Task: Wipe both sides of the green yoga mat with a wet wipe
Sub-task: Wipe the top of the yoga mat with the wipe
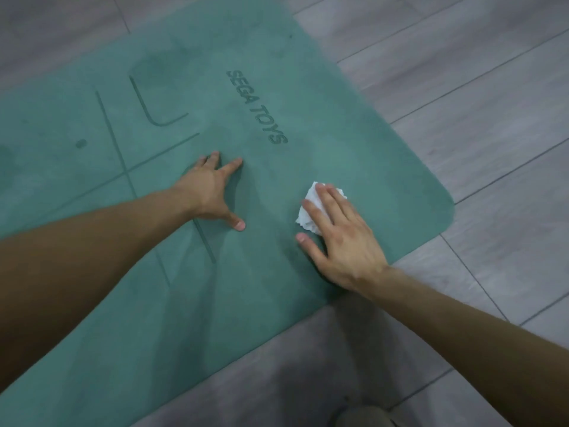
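Note:
The green yoga mat (277, 87) lies flat on the floor, printed side up with dark lines and the words SEGA TOYS. Its rounded end corner is at the right. My left hand (212, 192) rests on the mat near the middle, fingers spread and straight. My right hand (338, 238) lies flat near the mat's right edge, straight fingers pressing a crumpled white wet wipe (308, 211) onto the mat. Most of the wipe is hidden under my fingers.
Grey wood-look floor planks (462, 103) surround the mat on the right, at the top and below. A dim rounded shape, perhaps my knee (363, 417), shows at the bottom edge.

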Action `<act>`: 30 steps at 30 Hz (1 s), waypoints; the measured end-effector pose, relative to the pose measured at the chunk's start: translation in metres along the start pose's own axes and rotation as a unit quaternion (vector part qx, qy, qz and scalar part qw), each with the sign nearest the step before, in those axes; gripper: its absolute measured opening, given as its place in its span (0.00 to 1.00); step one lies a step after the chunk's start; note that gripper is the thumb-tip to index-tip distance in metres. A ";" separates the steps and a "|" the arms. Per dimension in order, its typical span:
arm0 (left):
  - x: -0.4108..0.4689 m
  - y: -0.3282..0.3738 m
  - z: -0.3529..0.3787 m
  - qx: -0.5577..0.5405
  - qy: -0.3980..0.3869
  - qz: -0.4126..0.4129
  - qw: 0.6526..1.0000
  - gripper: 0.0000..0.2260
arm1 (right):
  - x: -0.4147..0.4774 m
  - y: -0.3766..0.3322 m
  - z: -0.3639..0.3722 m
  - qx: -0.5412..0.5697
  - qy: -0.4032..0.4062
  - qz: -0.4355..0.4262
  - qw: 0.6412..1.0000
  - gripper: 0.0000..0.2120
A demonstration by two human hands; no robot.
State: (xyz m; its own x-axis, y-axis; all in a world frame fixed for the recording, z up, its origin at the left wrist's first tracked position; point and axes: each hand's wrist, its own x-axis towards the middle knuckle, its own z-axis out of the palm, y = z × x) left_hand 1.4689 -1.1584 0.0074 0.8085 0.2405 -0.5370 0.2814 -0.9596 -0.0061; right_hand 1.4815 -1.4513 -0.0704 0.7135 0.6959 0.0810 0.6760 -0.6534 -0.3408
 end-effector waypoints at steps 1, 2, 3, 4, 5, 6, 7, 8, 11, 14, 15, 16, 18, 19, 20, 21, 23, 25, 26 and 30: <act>0.002 -0.001 0.001 -0.004 -0.007 0.000 1.000 0.71 | 0.006 0.000 -0.006 0.005 0.048 0.006 0.999 0.29; 0.003 -0.002 0.002 -0.003 -0.009 0.002 1.000 0.71 | 0.013 0.001 -0.011 0.002 0.083 0.007 0.997 0.26; 0.003 -0.001 0.003 -0.001 -0.007 0.004 1.000 0.71 | 0.020 0.004 -0.013 -0.005 0.090 0.003 0.996 0.26; 0.002 -0.001 0.002 -0.001 -0.004 0.004 1.000 0.70 | 0.026 0.006 -0.011 -0.016 0.069 -0.002 0.997 0.26; 0.003 -0.001 0.003 -0.002 -0.002 0.002 1.000 0.70 | 0.031 0.007 -0.005 -0.031 0.032 -0.007 0.999 0.28; 0.003 -0.001 0.003 -0.003 -0.002 0.002 1.000 0.70 | 0.031 0.007 0.003 -0.046 -0.001 -0.009 0.999 0.30; 0.003 -0.002 0.003 -0.003 -0.002 0.002 1.000 0.70 | 0.030 0.006 0.011 -0.057 -0.021 -0.006 0.998 0.31; 0.003 -0.002 0.004 -0.003 0.000 0.002 1.000 0.70 | 0.027 0.006 0.019 -0.064 -0.028 -0.003 0.998 0.31; 0.003 -0.002 0.005 -0.004 0.002 -0.001 1.000 0.70 | 0.025 0.005 0.022 -0.069 -0.031 -0.002 0.997 0.30; 0.004 -0.003 0.004 0.006 -0.004 -0.003 1.000 0.71 | 0.028 0.010 0.013 -0.073 -0.055 -0.061 0.994 0.28; 0.004 -0.002 0.005 0.007 -0.008 -0.005 1.000 0.71 | 0.036 0.018 0.008 -0.078 -0.069 -0.074 0.992 0.28; 0.004 -0.002 0.004 0.006 -0.010 -0.007 1.000 0.71 | 0.048 0.029 0.003 -0.079 -0.076 -0.064 0.992 0.28; 0.002 -0.001 0.004 -0.001 -0.013 -0.013 1.000 0.71 | 0.082 0.053 -0.007 -0.071 -0.066 0.022 0.995 0.29; 0.001 0.000 0.003 -0.006 -0.013 -0.016 1.000 0.71 | 0.097 0.060 -0.010 -0.068 -0.058 0.068 0.994 0.30; 0.002 0.001 0.002 -0.011 -0.014 -0.016 1.000 0.71 | 0.107 0.063 -0.011 -0.068 -0.051 0.097 0.992 0.30; 0.001 0.002 0.002 -0.014 -0.013 -0.017 1.000 0.71 | 0.111 0.055 -0.009 -0.069 -0.048 0.100 0.991 0.31; 0.001 0.003 0.003 -0.021 -0.006 -0.024 0.999 0.71 | 0.099 0.018 0.005 -0.067 -0.053 0.027 0.996 0.30; 0.001 0.001 0.005 -0.025 0.003 -0.026 0.999 0.70 | 0.077 -0.024 0.016 -0.052 -0.096 -0.114 0.987 0.29; 0.002 0.000 0.005 -0.026 0.008 -0.023 0.999 0.70 | 0.068 -0.035 0.018 -0.043 -0.125 -0.169 0.977 0.29; 0.004 -0.004 0.009 -0.032 0.017 -0.020 0.999 0.71 | 0.091 0.001 0.006 -0.077 -0.131 -0.143 0.978 0.28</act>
State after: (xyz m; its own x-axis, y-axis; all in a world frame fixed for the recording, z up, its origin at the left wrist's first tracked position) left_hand 1.4657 -1.1547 -0.0023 0.8124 0.2844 -0.5091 0.3453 -0.9381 0.0270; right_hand 1.5462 -1.3868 -0.0689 0.4326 0.8963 -0.0973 0.8753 -0.4435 -0.1927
